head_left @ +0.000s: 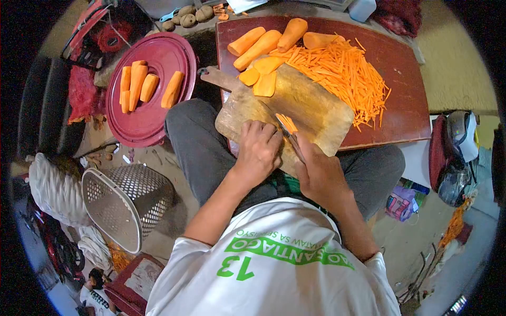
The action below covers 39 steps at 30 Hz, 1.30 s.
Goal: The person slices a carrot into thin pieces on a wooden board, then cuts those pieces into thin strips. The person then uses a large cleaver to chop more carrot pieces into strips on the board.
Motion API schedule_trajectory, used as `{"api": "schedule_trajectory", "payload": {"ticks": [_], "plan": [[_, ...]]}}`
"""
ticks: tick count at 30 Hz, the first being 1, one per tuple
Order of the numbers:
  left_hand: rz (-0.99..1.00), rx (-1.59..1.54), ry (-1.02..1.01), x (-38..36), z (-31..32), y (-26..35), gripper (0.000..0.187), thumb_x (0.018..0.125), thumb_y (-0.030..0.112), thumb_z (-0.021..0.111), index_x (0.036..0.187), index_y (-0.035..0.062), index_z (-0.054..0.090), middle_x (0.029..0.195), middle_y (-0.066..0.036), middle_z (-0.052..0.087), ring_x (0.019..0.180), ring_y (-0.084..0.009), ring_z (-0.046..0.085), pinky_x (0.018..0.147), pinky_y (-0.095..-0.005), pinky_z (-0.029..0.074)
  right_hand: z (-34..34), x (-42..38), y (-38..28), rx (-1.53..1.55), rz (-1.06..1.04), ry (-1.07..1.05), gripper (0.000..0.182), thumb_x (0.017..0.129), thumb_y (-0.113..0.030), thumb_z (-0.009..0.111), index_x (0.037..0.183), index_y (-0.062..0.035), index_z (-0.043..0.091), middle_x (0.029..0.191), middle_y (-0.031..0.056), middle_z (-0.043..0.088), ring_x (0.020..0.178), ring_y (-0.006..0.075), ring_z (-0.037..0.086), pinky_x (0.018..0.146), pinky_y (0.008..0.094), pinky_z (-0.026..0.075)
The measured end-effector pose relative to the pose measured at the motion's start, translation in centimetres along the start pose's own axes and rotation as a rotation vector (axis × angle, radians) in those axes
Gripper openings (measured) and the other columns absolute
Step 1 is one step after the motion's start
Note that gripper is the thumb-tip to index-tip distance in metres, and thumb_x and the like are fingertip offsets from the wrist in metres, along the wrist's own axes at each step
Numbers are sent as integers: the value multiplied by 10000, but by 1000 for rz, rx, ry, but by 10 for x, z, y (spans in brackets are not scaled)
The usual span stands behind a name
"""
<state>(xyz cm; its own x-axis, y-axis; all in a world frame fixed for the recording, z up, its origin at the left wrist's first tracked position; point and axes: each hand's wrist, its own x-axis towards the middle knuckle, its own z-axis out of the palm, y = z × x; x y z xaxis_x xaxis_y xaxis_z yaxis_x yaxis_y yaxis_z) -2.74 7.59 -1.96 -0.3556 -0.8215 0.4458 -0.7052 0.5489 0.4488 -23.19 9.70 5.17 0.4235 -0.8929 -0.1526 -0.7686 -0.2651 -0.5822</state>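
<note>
My right hand grips a knife, its blade angled up and left over the wooden cutting board. A few freshly cut carrot strips lie along the blade. Beside the knife, my left hand presses on the board with curled fingers; whatever is under them is hidden. Flat carrot slices rest near the board's handle. A large heap of carrot strips spreads past the board's far edge, and several peeled carrots lie behind it.
The board rests on my lap and a dark red table. At left, a round red lid carries several peeled carrots. A perforated basket lies tipped on the floor. Potatoes sit at the back. Another person is at lower left.
</note>
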Motion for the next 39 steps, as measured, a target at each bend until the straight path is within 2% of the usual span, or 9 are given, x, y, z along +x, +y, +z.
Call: {"api": "schedule_trajectory", "payload": {"ticks": [3, 9, 12, 15, 21, 24, 27, 30, 39], "plan": [[1, -18, 21, -2, 1, -1, 455, 579, 101, 829, 1008, -12, 727, 1008, -135, 611, 986, -357, 581, 928, -496, 450, -5, -9, -2, 32, -2, 37, 598, 1012, -140, 626, 1564, -22, 427, 1197, 289, 699, 1046, 499, 709, 846, 572, 579], [-8, -22, 16, -3, 2, -1, 423, 600, 97, 818, 1001, -7, 732, 999, -134, 611, 987, -362, 580, 938, -501, 452, -3, -10, -6, 41, 101, -79, 618, 999, -134, 629, 1574, -35, 427, 1234, 287, 700, 1059, 492, 711, 872, 570, 584], [-3, -8, 14, -3, 3, -1, 412, 606, 94, 814, 996, -7, 731, 992, -135, 610, 981, -363, 577, 935, -501, 453, -4, 2, -10, 4, 66, -33, 576, 1003, -127, 632, 1545, -28, 467, 1209, 288, 708, 1061, 494, 710, 872, 571, 581], [-14, -7, 23, -3, 2, 0, 376, 635, 77, 809, 994, -1, 733, 986, -136, 609, 976, -362, 575, 927, -499, 453, -8, 6, -13, 8, 39, -9, 526, 1006, -118, 631, 1507, 0, 523, 1205, 299, 715, 1085, 490, 713, 892, 544, 589], [-63, -39, 96, -5, 7, -3, 267, 726, 49, 809, 983, 17, 742, 965, -129, 624, 945, -350, 586, 908, -489, 450, -5, -11, 10, 259, -14, 252, 518, 1006, -87, 632, 1504, 34, 556, 1236, 308, 721, 1152, 445, 738, 971, 436, 582], [-53, -24, 150, -2, 13, -4, 254, 771, 105, 847, 1004, 48, 762, 948, -127, 634, 922, -354, 605, 843, -484, 464, -8, -14, 8, 290, 14, 213, 524, 1004, -82, 636, 1507, 38, 553, 1234, 304, 723, 1172, 435, 738, 982, 427, 574], [-74, -34, 143, 0, 10, -2, 220, 809, 139, 864, 985, 51, 765, 913, -122, 618, 895, -345, 597, 826, -478, 448, 0, -15, 12, 249, 41, 152, 575, 1001, -112, 620, 1553, -4, 500, 1348, 318, 678, 1193, 500, 691, 991, 540, 579], [-89, -64, 156, 2, 8, 2, 177, 804, 89, 848, 935, 28, 746, 918, -121, 628, 906, -335, 591, 859, -480, 428, 2, -13, 9, 243, 21, 146, 531, 998, -84, 637, 1504, 48, 549, 1256, 315, 714, 1213, 439, 722, 998, 433, 571], [-108, -55, 199, 3, 14, -6, 150, 824, 75, 841, 907, 28, 724, 905, -115, 620, 899, -337, 591, 839, -470, 421, -19, -30, 4, 265, 62, 233, 520, 990, -79, 673, 1480, 64, 569, 1323, 286, 722, 1244, 386, 731, 1034, 404, 558]]}}
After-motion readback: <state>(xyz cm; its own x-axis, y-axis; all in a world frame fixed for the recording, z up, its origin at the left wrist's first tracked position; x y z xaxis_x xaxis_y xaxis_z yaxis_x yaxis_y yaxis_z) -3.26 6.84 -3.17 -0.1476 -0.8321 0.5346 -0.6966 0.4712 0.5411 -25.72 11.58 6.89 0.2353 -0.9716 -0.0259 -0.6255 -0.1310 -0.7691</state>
